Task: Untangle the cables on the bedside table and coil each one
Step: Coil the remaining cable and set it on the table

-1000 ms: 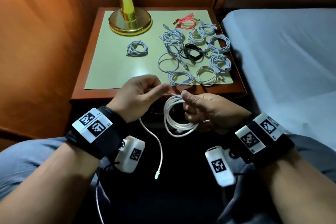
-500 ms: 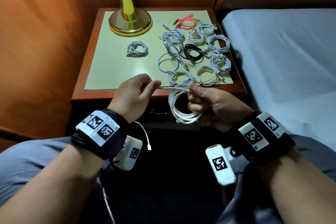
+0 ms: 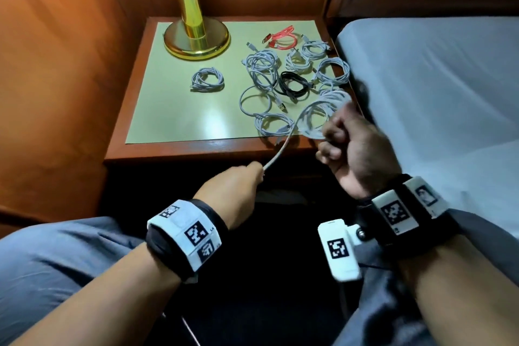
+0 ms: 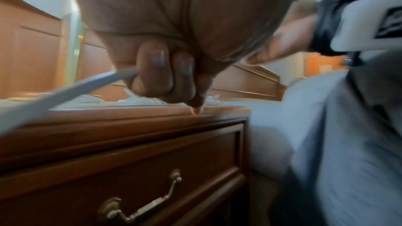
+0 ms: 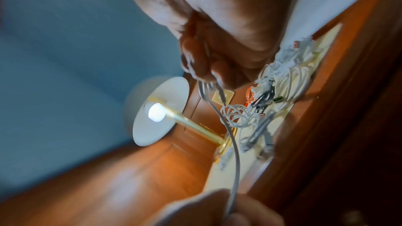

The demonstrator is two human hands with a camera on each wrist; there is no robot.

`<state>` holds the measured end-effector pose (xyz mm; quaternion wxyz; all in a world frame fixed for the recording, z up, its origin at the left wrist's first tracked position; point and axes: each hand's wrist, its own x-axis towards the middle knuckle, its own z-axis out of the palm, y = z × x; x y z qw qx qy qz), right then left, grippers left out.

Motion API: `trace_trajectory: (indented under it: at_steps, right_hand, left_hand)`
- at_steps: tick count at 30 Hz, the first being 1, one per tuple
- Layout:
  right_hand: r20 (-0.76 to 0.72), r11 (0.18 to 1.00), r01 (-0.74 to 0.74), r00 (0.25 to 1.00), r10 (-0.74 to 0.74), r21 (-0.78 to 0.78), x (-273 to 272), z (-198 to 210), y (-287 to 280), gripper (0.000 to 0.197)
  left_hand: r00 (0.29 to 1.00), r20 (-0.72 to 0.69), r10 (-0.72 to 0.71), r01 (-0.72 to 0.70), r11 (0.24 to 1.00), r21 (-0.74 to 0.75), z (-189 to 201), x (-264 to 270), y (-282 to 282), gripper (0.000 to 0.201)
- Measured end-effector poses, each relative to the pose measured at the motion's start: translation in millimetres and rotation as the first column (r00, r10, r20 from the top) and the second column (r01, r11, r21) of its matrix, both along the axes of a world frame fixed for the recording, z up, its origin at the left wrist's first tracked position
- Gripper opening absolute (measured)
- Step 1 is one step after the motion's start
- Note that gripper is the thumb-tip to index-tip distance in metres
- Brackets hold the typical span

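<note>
My right hand [image 3: 334, 135] grips a coil of white cable [image 3: 314, 118], raised over the front right corner of the bedside table [image 3: 179, 150]. One strand [image 3: 280, 149] runs taut from the coil down to my left hand [image 3: 258, 174], which holds it in a closed fist below the table's front edge. In the left wrist view the fingers [image 4: 152, 73] curl round the cable [image 4: 76, 88]. The right wrist view shows fingertips [image 5: 202, 68] pinching several loops, and the strand [image 5: 234, 152] leading down to the left hand [image 5: 217, 212].
On the green mat [image 3: 174, 109] lie a lone white coil [image 3: 207, 81], a black coil [image 3: 293, 86], a red cable [image 3: 280, 39] and several white coils, some overlapping. A brass lamp base [image 3: 196, 39] stands at the back left. The bed [image 3: 435, 78] borders the right side.
My right hand has lifted the coil up and right over the table. My left hand has dropped lower and drawn the strand straight; the dangling tail is out of sight.
</note>
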<state>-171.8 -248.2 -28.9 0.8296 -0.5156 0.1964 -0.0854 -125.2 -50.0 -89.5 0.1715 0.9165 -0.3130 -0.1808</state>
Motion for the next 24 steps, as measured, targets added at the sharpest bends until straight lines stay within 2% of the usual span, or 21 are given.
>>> trace_trajectory:
  at_steps: [1, 2, 3, 4, 5, 6, 7, 8, 11, 12, 13, 15, 16, 18, 21, 24]
  right_hand:
    - [0.017, 0.987, -0.047, 0.999, 0.051, -0.151, -0.1, -4.7, 5.8, 0.034]
    - [0.013, 0.907, -0.117, 0.991, 0.134, -0.404, -0.3, -10.6, 8.7, 0.03]
    - [-0.048, 0.712, -0.204, 0.971, 0.234, -0.672, -1.0, -15.5, 9.5, 0.024]
    - [-0.157, 0.468, -0.295, 0.937, 0.311, -0.833, -1.4, -18.9, 9.6, 0.019]
    - [-0.272, 0.277, -0.374, 0.898, 0.345, -0.885, -0.8, -22.2, 9.3, 0.019]
    - [-0.357, 0.19, -0.442, 0.862, 0.359, -0.877, -0.5, -22.2, 9.3, 0.019]
    - [-0.408, 0.178, -0.494, 0.835, 0.369, -0.851, -0.4, -20.5, 9.5, 0.017]
    - [-0.435, 0.196, -0.532, 0.815, 0.383, -0.824, -0.4, -19.6, 10.2, 0.018]
    - [-0.455, 0.266, -0.591, 0.78, 0.429, -0.762, 0.9, -16.1, 9.7, 0.034]
    - [-0.438, 0.335, -0.603, 0.777, 0.452, -0.724, 1.0, -14.0, 10.1, 0.037]
    - [-0.4, 0.446, -0.609, 0.781, 0.479, -0.656, 1.4, -11.8, 11.1, 0.038]
    - [-0.318, 0.668, -0.589, 0.808, 0.496, -0.454, 2.2, -5.7, 10.6, 0.038]
    - [-0.297, 0.735, -0.575, 0.817, 0.494, -0.36, 1.9, -0.8, 9.6, 0.039]
    - [-0.284, 0.778, -0.585, 0.805, 0.522, -0.23, 0.4, 5.0, 5.7, 0.04]
    - [-0.242, 0.773, -0.622, 0.775, 0.584, -0.128, -2.0, 4.6, -0.2, 0.042]
    - [-0.186, 0.864, -0.503, 0.847, 0.497, 0.02, 0.0, 4.1, -4.7, 0.045]
  left_hand:
    - [0.998, -0.01, -0.057, 0.058, 0.997, 0.053, 0.1, -8.1, -3.5, 0.013]
    - [0.992, 0.0, -0.124, 0.124, 0.99, 0.067, -0.5, -14.7, -4.6, 0.014]
    - [0.982, 0.039, -0.184, 0.183, 0.983, 0.03, -0.4, -19.5, -6.2, 0.016]
    - [0.97, 0.088, -0.228, 0.232, 0.972, -0.034, 1.7, -21.6, -6.3, 0.022]
    - [0.962, 0.121, -0.246, 0.26, 0.959, -0.113, 5.1, -21.7, -4.9, 0.029]
    - [0.962, 0.121, -0.245, 0.265, 0.946, -0.185, 9.5, -19.3, -2.5, 0.032]
    - [0.966, 0.11, -0.234, 0.254, 0.937, -0.24, 13.8, -14.9, 1.2, 0.028]
    - [0.971, 0.108, -0.213, 0.235, 0.931, -0.278, 16.7, -9.6, 5.5, 0.024]
    - [0.988, 0.11, -0.112, 0.143, 0.928, -0.344, 21.5, 8.3, 17.9, 0.041]
    - [0.99, 0.114, -0.085, 0.122, 0.922, -0.368, 23.1, 13.4, 20.0, 0.044]
    - [0.992, 0.116, -0.058, 0.099, 0.917, -0.387, 24.7, 18.4, 21.6, 0.044]
    - [0.996, 0.092, 0.012, 0.027, 0.915, -0.403, 27.6, 27.3, 23.3, 0.039]
    - [0.997, 0.076, 0.034, 0.0, 0.914, -0.405, 29.5, 30.8, 24.2, 0.037]
    - [0.997, 0.037, 0.071, -0.048, 0.901, -0.431, 31.3, 36.6, 27.1, 0.032]
    - [0.992, 0.009, 0.128, -0.111, 0.894, -0.435, 32.2, 40.5, 30.4, 0.029]
    - [0.989, -0.016, 0.146, -0.139, 0.894, -0.425, 30.1, 39.7, 30.9, 0.027]
